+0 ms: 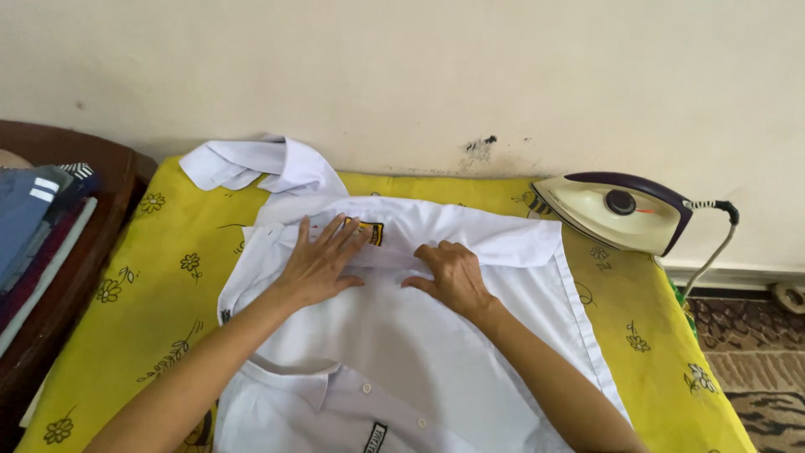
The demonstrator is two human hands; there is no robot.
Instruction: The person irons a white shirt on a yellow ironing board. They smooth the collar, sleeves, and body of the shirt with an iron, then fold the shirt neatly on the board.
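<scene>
A white shirt point(470, 335) lies spread on a yellow flower-patterned cloth point(142, 319), collar toward me, with its far part folded over. My left hand point(323, 260) rests flat on the folded edge, fingers spread beside a small yellow-and-black patch point(371, 232). My right hand point(449, 275) presses down on the same fold, just right of the left hand, fingers curled on the fabric. One sleeve point(251, 164) trails toward the wall at the far left.
A cream and dark purple electric iron point(616, 210) lies on the cloth at the far right, its cord point(713, 243) running down by the wall. Folded clothes point(38, 226) are stacked on a dark wooden surface at the left. A patterned rug point(755, 369) lies at the right.
</scene>
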